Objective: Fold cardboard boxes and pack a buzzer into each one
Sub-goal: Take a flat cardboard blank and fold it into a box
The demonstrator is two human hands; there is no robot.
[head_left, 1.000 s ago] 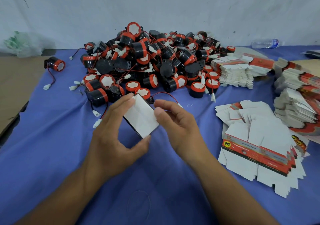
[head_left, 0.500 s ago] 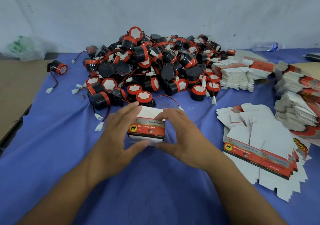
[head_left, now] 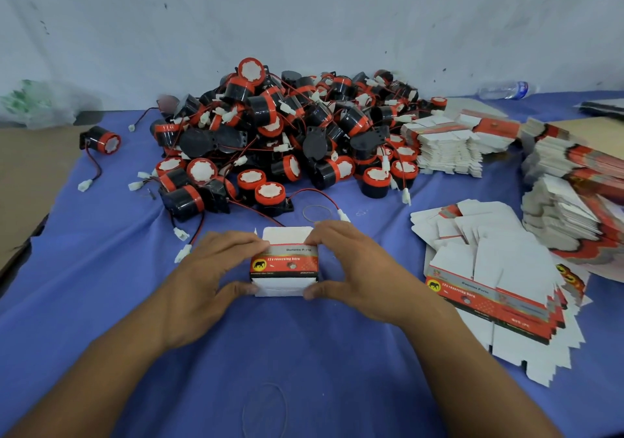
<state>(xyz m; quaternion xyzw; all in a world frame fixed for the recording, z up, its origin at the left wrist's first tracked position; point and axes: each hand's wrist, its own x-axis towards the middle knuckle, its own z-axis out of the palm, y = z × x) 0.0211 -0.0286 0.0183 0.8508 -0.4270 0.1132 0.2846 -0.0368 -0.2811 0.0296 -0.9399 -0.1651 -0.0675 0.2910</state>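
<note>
Cardboard box (head_left: 284,262), printed face w/ slight sheen, flaps matt white. Buzzers (head_left: 287,133): glossy black plastic, red bands. Tablecloth (head_left: 101,268): matt blue fabric. Bottle (head_left: 504,89): clear plastic.

A second ago the cardboard box (head_left: 285,263) was held tilted on a diagonal with a plain white panel upward; the left hand (head_left: 209,268) gripped it and the right hand (head_left: 364,265) only touched its right edge. It has since been turned so that its red printed panel faces the person, level with the near edge of the table (head_left: 304,353). Both hands have closed on its ends, thumbs at the near corners, and a white flap now shows behind
</note>
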